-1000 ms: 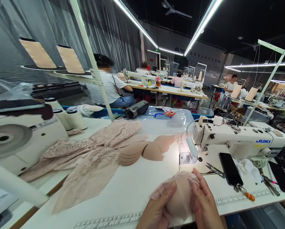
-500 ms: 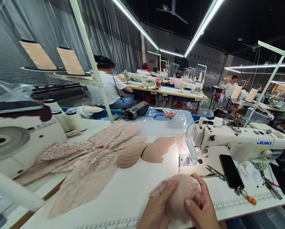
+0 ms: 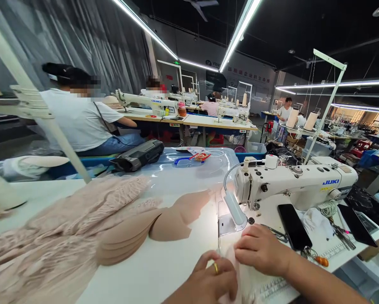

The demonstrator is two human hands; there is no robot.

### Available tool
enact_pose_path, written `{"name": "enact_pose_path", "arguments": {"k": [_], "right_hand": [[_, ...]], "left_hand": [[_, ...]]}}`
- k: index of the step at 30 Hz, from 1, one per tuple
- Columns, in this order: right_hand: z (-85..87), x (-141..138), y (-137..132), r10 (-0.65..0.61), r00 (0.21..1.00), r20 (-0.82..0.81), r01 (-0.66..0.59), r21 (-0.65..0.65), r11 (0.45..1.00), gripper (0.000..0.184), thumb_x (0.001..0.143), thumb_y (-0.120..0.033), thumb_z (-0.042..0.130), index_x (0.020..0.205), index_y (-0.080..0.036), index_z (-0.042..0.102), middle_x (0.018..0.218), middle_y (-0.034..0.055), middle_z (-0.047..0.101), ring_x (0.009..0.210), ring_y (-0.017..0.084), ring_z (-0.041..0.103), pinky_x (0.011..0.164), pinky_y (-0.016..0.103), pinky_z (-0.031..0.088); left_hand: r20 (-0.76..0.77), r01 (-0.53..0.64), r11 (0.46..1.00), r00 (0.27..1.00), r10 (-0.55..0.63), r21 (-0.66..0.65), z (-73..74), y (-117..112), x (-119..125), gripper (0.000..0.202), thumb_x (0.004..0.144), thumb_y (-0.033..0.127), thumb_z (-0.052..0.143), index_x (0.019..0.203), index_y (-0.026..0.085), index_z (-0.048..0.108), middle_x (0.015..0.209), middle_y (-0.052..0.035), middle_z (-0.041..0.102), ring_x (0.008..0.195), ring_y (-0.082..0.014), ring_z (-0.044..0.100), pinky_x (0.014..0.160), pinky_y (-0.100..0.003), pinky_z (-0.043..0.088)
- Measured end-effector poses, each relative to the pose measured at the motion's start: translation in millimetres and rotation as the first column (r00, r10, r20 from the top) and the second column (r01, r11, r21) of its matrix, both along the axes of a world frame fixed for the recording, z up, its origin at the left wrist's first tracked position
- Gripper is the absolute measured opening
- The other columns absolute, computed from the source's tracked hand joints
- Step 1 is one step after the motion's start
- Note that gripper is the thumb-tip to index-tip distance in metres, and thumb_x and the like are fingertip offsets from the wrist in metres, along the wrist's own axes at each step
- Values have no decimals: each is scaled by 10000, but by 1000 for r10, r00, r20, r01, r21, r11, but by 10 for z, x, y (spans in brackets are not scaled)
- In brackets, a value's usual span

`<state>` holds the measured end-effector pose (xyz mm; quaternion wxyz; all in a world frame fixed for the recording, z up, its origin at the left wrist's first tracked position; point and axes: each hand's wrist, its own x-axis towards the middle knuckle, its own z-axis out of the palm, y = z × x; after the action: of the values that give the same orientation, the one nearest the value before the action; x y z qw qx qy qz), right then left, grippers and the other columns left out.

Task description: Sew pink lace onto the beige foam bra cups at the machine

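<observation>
A bra cup covered in sheer pale fabric [image 3: 233, 257] lies at the front of the sewing machine, largely hidden by my hands. My left hand [image 3: 211, 276], with a ring on one finger, is curled over its left side. On its far right side my right hand [image 3: 262, 249] grips the cloth with bent fingers, close to the needle area. The white sewing machine [image 3: 290, 185] has its small lamp [image 3: 235, 209] lit over the metal needle plate [image 3: 225, 223]. Left of my hands, beige cups [image 3: 126, 236] lie in an overlapping stack.
Lace fabric [image 3: 65, 219] spreads over the table's left side. Behind the cups is a clear plastic lid [image 3: 164, 169] beside a black device [image 3: 138, 156]. Scissors [image 3: 276, 232], partly covered, lie by a phone [image 3: 293, 226]. A co-worker [image 3: 78, 114] sits at far left.
Both hands have brought the bra cup from the table's front edge up toward the needle area and turned it palm-down. The view has swung right.
</observation>
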<state>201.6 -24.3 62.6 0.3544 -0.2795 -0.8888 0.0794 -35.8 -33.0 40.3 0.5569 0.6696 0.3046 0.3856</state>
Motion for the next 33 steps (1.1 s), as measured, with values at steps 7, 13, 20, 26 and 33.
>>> {"name": "enact_pose_path", "arguments": {"k": [7,13,20,26,33], "right_hand": [[-247,37,509,-128,977,172,85,235,968,300,872,14,521,725,-231,611,717,-13,635,791,176,532,636,263,359],[-267,147,418,-111,954,278,90,85,992,226,843,-17,557,854,-226,643,804,-16,661,795,172,524,726,276,392],[-261,175,443,-179,918,354,185,15,983,236,843,-17,565,885,-236,643,927,1,711,879,192,573,857,314,410],[-295,189,463,-215,920,329,232,-14,973,229,848,-31,563,884,-238,655,922,14,705,922,212,591,840,311,420],[-304,204,460,-200,924,326,224,-35,974,224,868,-44,559,901,-239,664,926,16,709,898,212,588,824,310,423]], "left_hand": [[-595,455,737,799,-90,500,-112,636,-60,174,687,225,706,558,225,588,1082,-9,745,1002,-283,650,1147,-493,312],[-682,418,730,726,89,540,-363,551,108,74,688,183,661,663,239,619,1194,-14,690,1049,-289,627,1095,-485,377],[-684,311,714,658,315,628,-582,397,299,152,725,162,640,808,279,693,1182,-30,697,1097,-325,607,960,-473,419],[-712,310,749,638,292,585,-472,379,348,78,755,226,665,806,279,691,1189,-42,679,1051,-323,605,926,-477,405],[-700,317,733,651,294,602,-454,349,366,89,726,279,688,815,283,696,1133,-48,662,1011,-309,595,894,-453,400]]}}
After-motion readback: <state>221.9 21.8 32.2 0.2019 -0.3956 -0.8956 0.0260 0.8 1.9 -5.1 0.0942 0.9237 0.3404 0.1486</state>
